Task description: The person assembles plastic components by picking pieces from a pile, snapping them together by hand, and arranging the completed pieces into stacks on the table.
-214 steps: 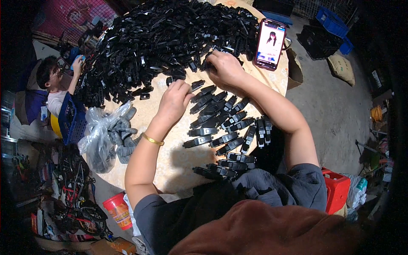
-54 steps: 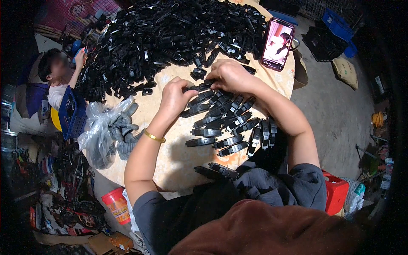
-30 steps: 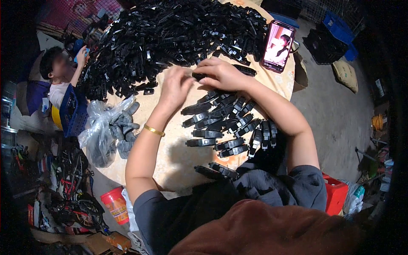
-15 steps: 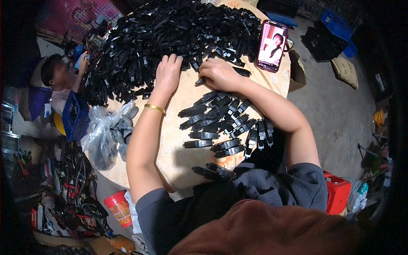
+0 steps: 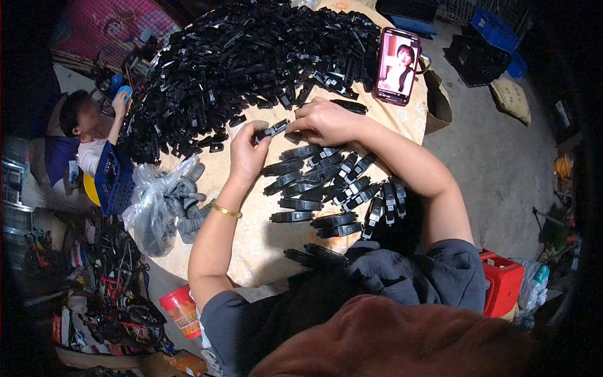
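Note:
My left hand [image 5: 249, 154] pinches a small black plastic part with a silver-grey patch [image 5: 272, 130] between thumb and fingers, just above the tablecloth. Close beside that part's right end is my right hand [image 5: 328, 123], its fingers curled together; whatever they hold is mostly hidden beneath them. Beyond both hands spreads a large heap of black plastic parts [image 5: 251, 56]. Nearer to me, several assembled-looking black pieces with grey ends [image 5: 301, 182] lie in loose rows.
A phone [image 5: 398, 66] playing a video stands at the table's right. Left on the tablecloth [image 5: 245, 251] are a clear plastic bag [image 5: 154, 210] and grey gloves [image 5: 191, 207]. Another person [image 5: 85, 129] sits beyond a blue basket [image 5: 116, 179]. A red stool [image 5: 501, 283] stands at right.
My left hand has come off the heap's edge, moved toward me, and now holds a black part. My right hand has stayed nearly in place, fingers still closed.

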Tool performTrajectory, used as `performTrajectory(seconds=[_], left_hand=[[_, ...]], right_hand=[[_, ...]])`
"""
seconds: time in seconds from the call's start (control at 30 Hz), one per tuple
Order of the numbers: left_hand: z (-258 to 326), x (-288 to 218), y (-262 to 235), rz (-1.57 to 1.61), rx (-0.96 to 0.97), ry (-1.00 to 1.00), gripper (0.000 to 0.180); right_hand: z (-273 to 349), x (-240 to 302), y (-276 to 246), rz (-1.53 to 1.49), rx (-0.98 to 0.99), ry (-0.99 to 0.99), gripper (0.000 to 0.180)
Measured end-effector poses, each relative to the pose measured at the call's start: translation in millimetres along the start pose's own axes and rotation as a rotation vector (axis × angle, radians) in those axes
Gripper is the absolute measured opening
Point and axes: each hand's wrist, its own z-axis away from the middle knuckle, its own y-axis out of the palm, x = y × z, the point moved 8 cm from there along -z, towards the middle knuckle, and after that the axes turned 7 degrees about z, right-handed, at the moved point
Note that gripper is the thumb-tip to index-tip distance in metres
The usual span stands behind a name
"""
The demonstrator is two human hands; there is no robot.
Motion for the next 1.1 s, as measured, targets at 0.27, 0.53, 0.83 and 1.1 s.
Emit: performTrajectory(seconds=[0.27, 0.53, 0.83, 1.1], left_hand=[[-2, -5, 8, -0.046, 0.024, 0.086, 0.037], [-1, -9, 0, -0.190, -0.025, 0.066, 0.033], [1, -13, 5, -0.170, 0.112, 0.073, 0.021], [-7, -15, 7, -0.140, 0.140, 0.108, 0.019]], right_hand=[[-8, 14, 13, -0.126, 0.109, -0.081, 0.036], [-5, 0, 5, -0.027, 0.016, 0.048, 0.027], [-5, -9, -7, 0.014, -0.176, 0.071, 0.026], [-11, -11, -4, -0.017, -0.126, 0.071, 0.025]])
